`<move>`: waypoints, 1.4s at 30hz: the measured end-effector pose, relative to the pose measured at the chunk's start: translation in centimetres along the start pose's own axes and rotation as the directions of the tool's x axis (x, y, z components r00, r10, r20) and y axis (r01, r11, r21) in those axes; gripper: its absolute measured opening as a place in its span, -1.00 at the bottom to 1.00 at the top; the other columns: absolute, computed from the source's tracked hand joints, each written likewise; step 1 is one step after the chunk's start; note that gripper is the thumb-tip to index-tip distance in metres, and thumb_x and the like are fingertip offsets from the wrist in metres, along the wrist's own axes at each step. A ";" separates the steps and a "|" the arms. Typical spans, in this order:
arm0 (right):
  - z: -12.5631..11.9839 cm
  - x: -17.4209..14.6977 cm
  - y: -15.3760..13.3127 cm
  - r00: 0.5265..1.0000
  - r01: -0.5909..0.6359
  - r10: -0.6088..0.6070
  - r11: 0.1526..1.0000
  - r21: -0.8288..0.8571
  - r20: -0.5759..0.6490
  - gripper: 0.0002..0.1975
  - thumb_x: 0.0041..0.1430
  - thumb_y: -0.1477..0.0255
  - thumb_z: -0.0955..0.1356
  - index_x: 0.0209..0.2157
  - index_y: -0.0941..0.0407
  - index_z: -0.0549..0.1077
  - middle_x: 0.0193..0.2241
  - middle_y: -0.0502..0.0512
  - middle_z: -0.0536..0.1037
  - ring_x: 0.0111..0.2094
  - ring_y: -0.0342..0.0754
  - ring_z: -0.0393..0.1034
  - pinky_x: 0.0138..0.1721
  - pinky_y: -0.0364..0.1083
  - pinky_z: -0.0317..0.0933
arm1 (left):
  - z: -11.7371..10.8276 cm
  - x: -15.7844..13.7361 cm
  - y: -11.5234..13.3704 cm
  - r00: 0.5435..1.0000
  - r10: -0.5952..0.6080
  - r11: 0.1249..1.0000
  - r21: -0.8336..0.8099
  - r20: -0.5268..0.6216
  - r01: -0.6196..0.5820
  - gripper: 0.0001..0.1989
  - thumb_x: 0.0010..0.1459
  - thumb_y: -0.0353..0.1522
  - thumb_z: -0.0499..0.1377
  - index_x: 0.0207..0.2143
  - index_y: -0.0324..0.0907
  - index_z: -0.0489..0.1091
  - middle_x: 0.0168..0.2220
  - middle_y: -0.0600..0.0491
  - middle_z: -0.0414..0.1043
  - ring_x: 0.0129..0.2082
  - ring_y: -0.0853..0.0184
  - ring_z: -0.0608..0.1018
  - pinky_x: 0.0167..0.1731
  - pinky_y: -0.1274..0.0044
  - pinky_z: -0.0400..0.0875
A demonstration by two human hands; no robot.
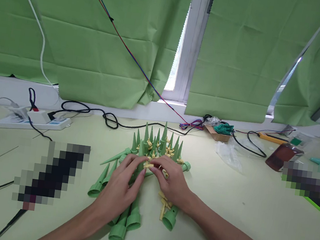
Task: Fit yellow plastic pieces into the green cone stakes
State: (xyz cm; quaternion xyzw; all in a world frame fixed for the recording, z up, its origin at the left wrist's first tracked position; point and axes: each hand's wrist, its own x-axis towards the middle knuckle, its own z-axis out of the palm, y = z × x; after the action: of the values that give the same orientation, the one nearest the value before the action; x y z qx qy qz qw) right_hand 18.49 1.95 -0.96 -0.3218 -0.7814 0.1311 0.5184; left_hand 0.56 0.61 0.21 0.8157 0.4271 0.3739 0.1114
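Over the middle of the table, my left hand (124, 178) and my right hand (174, 181) meet fingertip to fingertip. Between them is a small yellow plastic valve piece (148, 166), pinched from both sides; the fingers partly cover it. Behind the hands, several green plastic spikes (164, 136) stand point up, with small yellow pieces (170, 151) among them. More green spikes lie on their sides under and beside my left hand, such as one with an open round end (117, 233). Loose yellow pieces (164, 207) and another green spike (169, 219) lie below my right hand.
A white power strip (59, 123) with plugs sits at the left, and a black cable (135, 127) runs along the back. A blurred dark tool (52, 176) lies left. On the right are a small cardboard box (217, 134), plastic wrap (229, 154) and a brown bottle (281, 156).
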 end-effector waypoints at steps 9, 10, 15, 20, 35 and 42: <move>0.1 -0.1 0.4 1.000 -0.006 0.006 1.000 -0.018 0.016 -0.88 0.35 0.47 0.27 -0.22 0.11 0.45 -0.34 0.09 0.52 -0.32 -0.06 0.39 -0.27 -0.07 0.30 | -0.1 0.1 0.0 1.000 0.019 0.998 0.052 0.011 -0.020 -0.69 0.37 -0.34 -0.03 0.13 -0.01 0.24 -0.07 -0.01 0.31 -0.13 0.25 0.45 -0.20 0.43 0.43; 0.1 -0.1 0.4 1.000 -0.006 0.007 1.000 -0.021 0.015 -0.88 0.35 0.47 0.27 -0.22 0.11 0.45 -0.34 0.09 0.52 -0.33 -0.06 0.39 -0.27 -0.08 0.30 | -0.1 0.0 0.0 1.000 0.023 0.998 0.057 0.011 -0.024 -0.69 0.37 -0.34 -0.03 0.13 -0.01 0.24 -0.07 -0.01 0.32 -0.14 0.25 0.46 -0.20 0.43 0.43; 0.0 -0.2 0.5 1.000 -0.013 0.014 0.999 -0.038 0.023 -0.87 0.36 0.47 0.26 -0.23 0.12 0.45 -0.34 0.09 0.53 -0.33 -0.06 0.40 -0.27 -0.08 0.29 | -0.1 0.0 0.0 0.999 0.033 0.997 0.073 -0.008 -0.033 -0.69 0.36 -0.34 -0.03 0.13 -0.01 0.25 -0.08 -0.02 0.33 -0.19 0.26 0.47 -0.23 0.44 0.44; 0.0 -0.2 0.5 0.999 -0.030 0.031 0.998 -0.047 0.028 -0.84 0.37 0.43 0.25 -0.26 0.11 0.44 -0.37 0.08 0.52 -0.36 -0.07 0.39 -0.30 -0.09 0.26 | 0.0 0.0 0.1 0.999 0.042 0.997 0.065 -0.018 -0.041 -0.69 0.36 -0.33 -0.02 0.13 -0.01 0.25 -0.09 -0.01 0.33 -0.19 0.26 0.47 -0.23 0.44 0.44; -0.3 0.2 -0.1 1.000 0.024 -0.024 0.999 0.036 -0.003 -0.86 0.34 0.51 0.26 -0.22 0.12 0.47 -0.32 0.12 0.50 -0.29 -0.04 0.40 -0.26 -0.08 0.29 | 0.2 -0.1 -0.3 0.993 -0.115 0.985 -0.124 0.014 0.116 -0.70 0.34 -0.22 0.03 0.08 -0.02 0.30 -0.07 0.02 0.38 -0.30 0.32 0.49 -0.39 0.51 0.48; -0.3 0.1 0.2 1.000 -0.003 0.002 1.000 0.029 0.016 -0.88 0.33 0.49 0.28 -0.22 0.14 0.46 -0.34 0.12 0.50 -0.32 -0.05 0.38 -0.27 -0.09 0.27 | 0.0 -0.1 -0.1 0.995 -0.097 0.991 -0.087 0.000 0.097 -0.70 0.34 -0.24 0.02 0.09 -0.02 0.29 -0.08 0.03 0.37 -0.28 0.32 0.49 -0.36 0.49 0.50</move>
State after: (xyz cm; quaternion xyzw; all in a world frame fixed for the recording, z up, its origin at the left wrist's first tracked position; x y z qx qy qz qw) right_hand 18.82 2.10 -0.82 -0.3141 -0.7830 0.1458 0.5167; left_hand 0.48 0.65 0.09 0.7877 0.4496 0.3879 0.1641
